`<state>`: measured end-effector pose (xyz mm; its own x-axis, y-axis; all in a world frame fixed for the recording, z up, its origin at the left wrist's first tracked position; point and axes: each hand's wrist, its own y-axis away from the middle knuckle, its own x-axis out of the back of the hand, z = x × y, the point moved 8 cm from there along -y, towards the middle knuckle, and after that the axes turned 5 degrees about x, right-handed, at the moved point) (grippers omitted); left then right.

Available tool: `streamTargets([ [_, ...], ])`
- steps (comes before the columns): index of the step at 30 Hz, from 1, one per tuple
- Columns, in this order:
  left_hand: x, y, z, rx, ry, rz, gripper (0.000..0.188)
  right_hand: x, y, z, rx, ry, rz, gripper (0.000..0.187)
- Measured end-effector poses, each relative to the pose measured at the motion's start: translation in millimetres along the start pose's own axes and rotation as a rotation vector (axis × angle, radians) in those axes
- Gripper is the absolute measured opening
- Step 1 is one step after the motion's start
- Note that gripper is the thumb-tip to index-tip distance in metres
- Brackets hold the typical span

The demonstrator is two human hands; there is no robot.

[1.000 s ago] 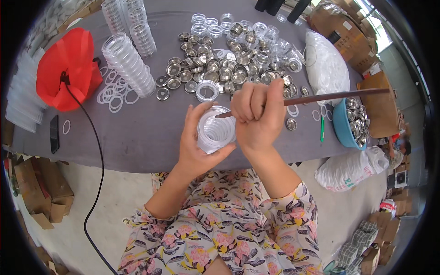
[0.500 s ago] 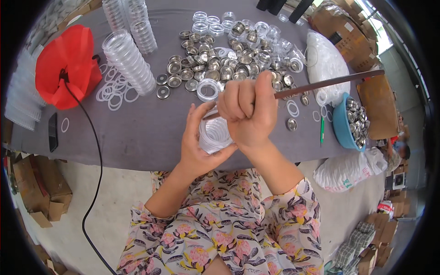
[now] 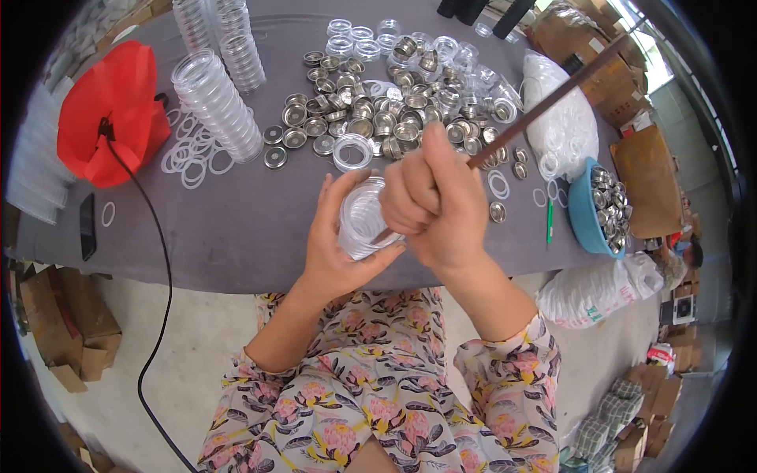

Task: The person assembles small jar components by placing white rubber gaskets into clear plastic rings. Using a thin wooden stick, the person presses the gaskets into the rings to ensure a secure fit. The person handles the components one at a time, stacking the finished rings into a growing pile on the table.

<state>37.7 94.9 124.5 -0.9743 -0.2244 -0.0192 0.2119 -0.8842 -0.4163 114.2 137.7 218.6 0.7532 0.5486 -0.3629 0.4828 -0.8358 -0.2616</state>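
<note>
Head view: left hand [image 3: 335, 244] cupped around a clear round plastic container [image 3: 364, 223], held above the near edge of the grey table [image 3: 236, 229]. Right hand [image 3: 434, 205] fisted on a long brown stick [image 3: 552, 98]; its lower tip sits at the container, the shaft angles up and to the right over the table. Behind the hands: a spread of metal caps [image 3: 378, 118], 1 clear ring lid [image 3: 352, 151] just beyond the container. Stacks of clear containers [image 3: 217, 102] at the left, red fabric piece [image 3: 110, 110] further left, blue bowl of caps [image 3: 587, 213] at the right.
</note>
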Motion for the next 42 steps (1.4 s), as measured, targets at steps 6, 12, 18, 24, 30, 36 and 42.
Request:
streamTargets([
  [6, 1.1, 0.9, -0.8, 0.038, 0.174, 0.038, 0.08, -7.4, -22.5, -6.9, 0.347, 0.229, -0.016, 0.055],
  [12, 1.2, 2.9, 4.5, -0.037, 0.061, -0.007, 0.08, 10.3, -17.5, 4.3, -0.149, 0.076, -0.048, 0.055],
  [18, 0.6, 3.5, 5.0, -0.04, 0.13, 0.015, 0.08, -0.3, -12.1, 19.8, -0.024, -0.166, 0.099, 0.055],
  [24, -0.7, 2.4, 2.3, 0.001, 0.188, 0.004, 0.083, -2.1, -26.8, -3.2, 0.24, 0.238, 0.045, 0.055],
  [30, 5.9, 7.0, -1.3, -0.042, 0.142, 0.066, 0.087, 64.8, -21.3, -25.3, 0.176, -0.069, 0.196, 0.051],
  [36, 2.9, 11.7, -1.1, -0.117, -0.014, 0.041, 0.093, 120.3, -27.4, 94.2, -0.028, 0.956, 0.206, 0.028],
  [42, 5.4, 9.5, -6.7, -0.061, 0.056, 0.059, 0.096, 129.4, -38.2, 158.2, -0.086, 1.362, 0.102, 0.019],
])
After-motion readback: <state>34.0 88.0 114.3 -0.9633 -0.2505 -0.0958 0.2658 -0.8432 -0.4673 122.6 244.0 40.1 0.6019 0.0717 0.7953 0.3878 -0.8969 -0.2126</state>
